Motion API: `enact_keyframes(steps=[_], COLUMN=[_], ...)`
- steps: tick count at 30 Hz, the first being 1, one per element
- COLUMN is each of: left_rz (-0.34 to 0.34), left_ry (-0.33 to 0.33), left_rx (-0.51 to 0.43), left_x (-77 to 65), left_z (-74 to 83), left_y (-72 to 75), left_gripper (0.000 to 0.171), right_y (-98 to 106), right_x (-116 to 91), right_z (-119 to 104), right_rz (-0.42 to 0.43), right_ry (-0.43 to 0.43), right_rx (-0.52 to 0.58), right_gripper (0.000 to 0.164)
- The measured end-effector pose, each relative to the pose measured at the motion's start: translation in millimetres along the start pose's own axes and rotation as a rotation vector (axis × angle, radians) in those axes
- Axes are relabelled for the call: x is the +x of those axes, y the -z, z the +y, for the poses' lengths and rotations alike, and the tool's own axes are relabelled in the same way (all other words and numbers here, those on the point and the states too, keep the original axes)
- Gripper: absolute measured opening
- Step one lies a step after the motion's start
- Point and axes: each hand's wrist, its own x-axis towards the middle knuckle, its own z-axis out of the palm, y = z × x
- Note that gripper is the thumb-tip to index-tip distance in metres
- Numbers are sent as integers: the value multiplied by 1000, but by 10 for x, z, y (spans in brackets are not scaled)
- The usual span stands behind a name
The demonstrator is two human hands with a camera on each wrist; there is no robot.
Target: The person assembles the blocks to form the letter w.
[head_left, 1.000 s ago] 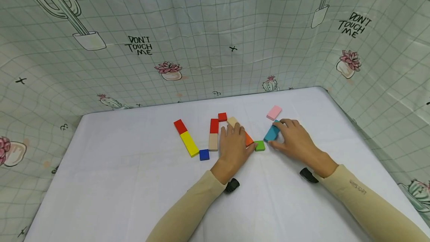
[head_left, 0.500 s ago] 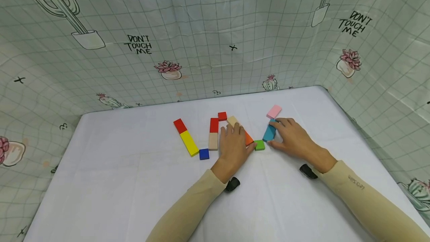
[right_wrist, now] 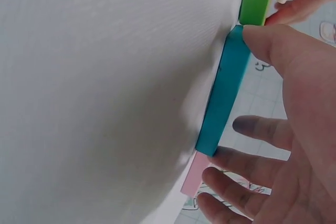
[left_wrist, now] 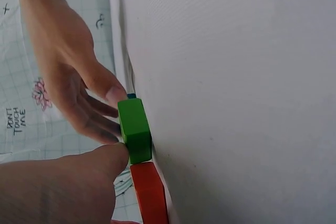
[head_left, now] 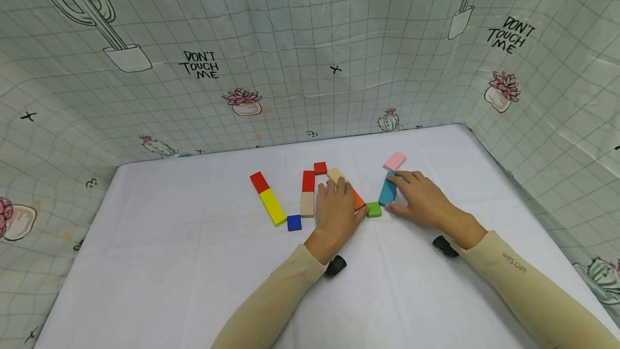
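Note:
A teal block (head_left: 387,190) lies between the thumb and a finger of my right hand (head_left: 426,198), which pinches it at its two ends. Its near end meets a green block (head_left: 374,209); its far end is at a pink block (head_left: 394,161). My left hand (head_left: 336,215) rests over an orange block (head_left: 359,201) and a beige block (head_left: 334,174), partly covering both. In the left wrist view, the left thumb (left_wrist: 113,156) touches the green block (left_wrist: 135,129), beside the orange block's end (left_wrist: 149,192).
Left of my left hand, a red block (head_left: 308,181) and beige block (head_left: 307,204) form a column, with a small red block (head_left: 320,168) at its top. A dark blue block (head_left: 294,223) sits between that column and a yellow block (head_left: 273,208) joined to another red block (head_left: 260,182).
My right hand has shifted the teal block slightly left and turned it straighter, bringing its far end to the pink block. My left hand has stayed where it was.

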Motion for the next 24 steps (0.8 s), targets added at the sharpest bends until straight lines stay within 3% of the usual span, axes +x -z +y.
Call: enact_keyframes(steps=[5, 10, 16, 24], left_rz=[2, 20, 48, 59], left_ry=[0, -36, -176, -357], left_rx=[4, -14, -74, -72], left_x=[-16, -8, 34, 80], left_z=[5, 15, 38, 51], left_y=[15, 26, 63, 62], left_gripper=[78, 74, 59, 48], right_y=[38, 105, 126, 81], right_x=[-7, 31, 87, 190], right_z=[-5, 39, 143, 228], right_rz=[16, 29, 58, 52], right_ry=[-8, -99, -201, -240], right_rx=[23, 34, 43, 56], right_gripper=[73, 68, 62, 59])
